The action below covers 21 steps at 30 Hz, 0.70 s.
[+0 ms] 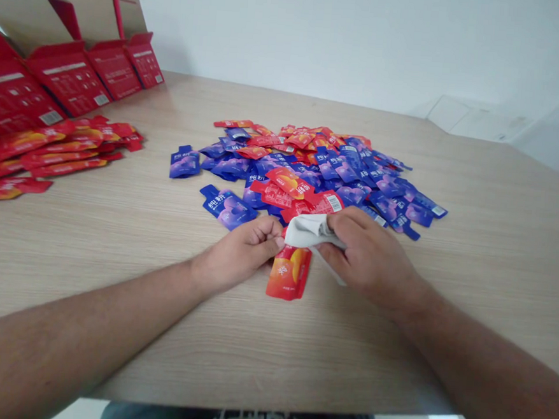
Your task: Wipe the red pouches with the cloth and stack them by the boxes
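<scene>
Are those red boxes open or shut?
Open. The red boxes have their pale-lined lids standing up and tilted back, not folded down over the tops.

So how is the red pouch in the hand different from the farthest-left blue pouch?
The red pouch shows yellow-orange fruit; the blue pouch has purple shapes. The left hand pinches the red pouch, with white cloth at its top; the blue pouch lies untouched on the table. Both are printed pouches.
</scene>
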### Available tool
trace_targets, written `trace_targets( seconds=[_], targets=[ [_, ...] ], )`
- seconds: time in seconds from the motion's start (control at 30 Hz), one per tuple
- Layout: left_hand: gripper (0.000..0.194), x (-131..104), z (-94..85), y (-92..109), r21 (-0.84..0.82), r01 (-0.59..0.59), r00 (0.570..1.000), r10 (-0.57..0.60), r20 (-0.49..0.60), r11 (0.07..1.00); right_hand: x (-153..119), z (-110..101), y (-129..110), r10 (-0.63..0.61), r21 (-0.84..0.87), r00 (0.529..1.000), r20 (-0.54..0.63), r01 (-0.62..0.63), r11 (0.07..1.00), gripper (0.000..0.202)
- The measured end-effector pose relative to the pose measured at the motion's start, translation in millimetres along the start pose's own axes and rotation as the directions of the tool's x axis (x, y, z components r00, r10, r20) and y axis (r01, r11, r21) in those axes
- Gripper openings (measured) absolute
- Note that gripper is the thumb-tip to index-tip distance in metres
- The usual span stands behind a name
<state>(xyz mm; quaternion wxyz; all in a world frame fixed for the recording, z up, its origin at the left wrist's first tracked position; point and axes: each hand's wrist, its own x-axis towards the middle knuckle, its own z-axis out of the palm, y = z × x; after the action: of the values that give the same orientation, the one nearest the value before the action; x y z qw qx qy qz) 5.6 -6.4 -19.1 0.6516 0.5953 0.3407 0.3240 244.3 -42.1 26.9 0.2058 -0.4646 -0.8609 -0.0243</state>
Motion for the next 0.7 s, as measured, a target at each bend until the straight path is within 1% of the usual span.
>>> trace_targets(
  seconds=[0.03, 0.07, 0.13, 0.17, 0.2, 0.23, 0.3, 0.33, 0.37, 0.4, 0.43, 0.5, 0.53, 0.57, 0.63, 0.67, 0.7],
  targets=[
    [0.032, -0.1, 0.0, 0.5, 0.007, -0.003, 1.000, 0.003, 0.002, 1.000, -0.4, 0.2, -1.3, -0.013, 0.010, 1.000, 0.013, 0.013, 1.000, 0.014],
    [0.031, -0.3, -0.1, 1.1, 0.017, -0.012, 1.000, 0.012, -0.002, 1.000, -1.1, 0.7, -3.7, -0.054, 0.023, 0.998, 0.045, 0.053, 0.998, 0.013],
    [0.029, -0.6, -0.5, 2.0, 0.037, -0.034, 0.999, 0.035, -0.006, 0.999, -2.7, 1.5, -8.5, -0.163, 0.046, 0.979, 0.124, 0.159, 0.986, 0.012],
    [0.029, -0.7, -0.7, 2.2, 0.043, -0.042, 0.999, 0.042, -0.003, 0.998, -3.0, 1.6, -9.3, -0.193, 0.049, 0.970, 0.145, 0.188, 0.981, 0.012],
    [0.029, -0.6, -0.8, 2.2, 0.043, -0.041, 0.999, 0.041, 0.004, 0.998, -2.9, 1.3, -8.6, -0.192, 0.044, 0.970, 0.147, 0.188, 0.981, 0.012],
    [0.030, -0.5, -1.0, 1.9, 0.038, -0.033, 0.999, 0.032, 0.013, 0.999, -2.2, 0.8, -6.6, -0.159, 0.031, 0.979, 0.125, 0.156, 0.987, 0.013],
    [0.032, -0.1, -1.1, 1.1, 0.023, -0.013, 1.000, 0.013, 0.025, 1.000, -0.4, 0.0, -1.5, -0.045, 0.013, 0.998, 0.039, 0.044, 0.999, 0.014],
    [0.032, 0.0, -1.1, 0.9, 0.019, -0.010, 1.000, 0.009, 0.026, 1.000, 0.2, 0.0, 0.1, -0.009, 0.010, 1.000, 0.006, 0.009, 1.000, 0.014],
    [0.032, -0.1, -1.1, 0.8, 0.021, -0.014, 1.000, 0.013, 0.023, 1.000, 0.3, 0.5, 0.1, -0.005, 0.012, 1.000, 0.002, 0.005, 1.000, 0.013],
    [0.032, -0.3, -1.1, 1.0, 0.028, -0.023, 1.000, 0.022, 0.018, 0.999, -0.1, 1.3, -1.3, -0.038, 0.020, 0.999, 0.021, 0.037, 0.999, 0.013],
    [0.031, -0.6, -1.2, 1.4, 0.041, -0.035, 0.999, 0.034, 0.009, 0.999, -0.8, 2.3, -3.6, -0.097, 0.032, 0.994, 0.058, 0.095, 0.995, 0.012],
    [0.030, -1.2, -1.3, 1.9, 0.063, -0.047, 0.999, 0.048, -0.005, 0.997, -2.2, 4.0, -7.7, -0.213, 0.059, 0.968, 0.133, 0.207, 0.976, 0.010],
    [0.030, -1.3, -1.5, 1.8, 0.064, -0.046, 0.999, 0.046, -0.005, 0.997, -2.2, 4.3, -8.0, -0.232, 0.061, 0.961, 0.148, 0.226, 0.972, 0.010],
    [0.030, -1.3, -1.6, 1.5, 0.059, -0.039, 0.999, 0.039, 0.000, 0.997, -1.8, 4.1, -6.6, -0.214, 0.050, 0.966, 0.144, 0.209, 0.977, 0.010],
    [0.032, -1.0, -2.0, 0.2, 0.036, -0.021, 1.000, 0.020, 0.014, 0.999, 0.3, 2.8, -0.9, -0.090, 0.011, 0.993, 0.080, 0.090, 0.996, 0.012],
    [0.033, -0.8, -2.2, -0.6, 0.021, -0.011, 1.000, 0.010, 0.016, 1.000, 1.4, 2.2, 1.7, -0.032, -0.001, 0.999, 0.043, 0.032, 0.999, 0.012],
    [0.034, -0.6, -2.3, -1.2, 0.012, -0.003, 1.000, 0.003, 0.011, 1.000, 2.0, 1.8, 3.0, 0.001, -0.005, 1.000, 0.021, -0.001, 1.000, 0.012]
  ],
)
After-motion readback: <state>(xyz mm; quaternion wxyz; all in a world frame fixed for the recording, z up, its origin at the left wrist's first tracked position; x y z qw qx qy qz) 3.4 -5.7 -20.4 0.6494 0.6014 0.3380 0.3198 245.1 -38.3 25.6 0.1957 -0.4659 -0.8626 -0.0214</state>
